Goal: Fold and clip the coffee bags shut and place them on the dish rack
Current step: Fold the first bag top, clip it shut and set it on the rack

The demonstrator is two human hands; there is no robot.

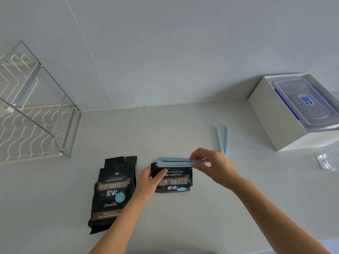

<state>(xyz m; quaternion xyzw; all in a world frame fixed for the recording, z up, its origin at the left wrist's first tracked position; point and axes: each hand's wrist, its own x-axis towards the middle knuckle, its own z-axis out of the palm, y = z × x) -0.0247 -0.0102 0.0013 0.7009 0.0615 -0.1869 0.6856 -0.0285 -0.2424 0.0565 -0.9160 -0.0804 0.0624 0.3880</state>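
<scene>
While the pale grey countertop [183, 217] runs back to a wall of large, light grey panels [165, 52], most of the activity sits near its front edge. The left hand [148, 182] rests against the left side of a black, glossy folded coffee bag with gold and white lettering [174, 180], thumb laid across its front and fingers behind, steadying it on the surface. The right hand [214, 164] pinches the right end of a long light blue plastic sealing clip [176, 163] that lies across the folded top of that bag; the clip's two bars look nearly together, with a thin dark line of bag between them.

Just to the left, a second black coffee bag of the same print [111, 195] lies flat and unfolded, its torn top open toward the wall. Behind the right hand, a second light blue clip [222, 140] lies spread in a narrow V on the counter, apart from both bags.

At far left stands a wire dish rack with a white wavy grid and chrome frame [36, 125], well apart from the bags. At right, a white cardboard box [271, 114] holds a clear plastic container with a blue-trimmed lid [304, 103]. A crumpled piece of clear plastic wrap [328, 160] lies beside the box.
</scene>
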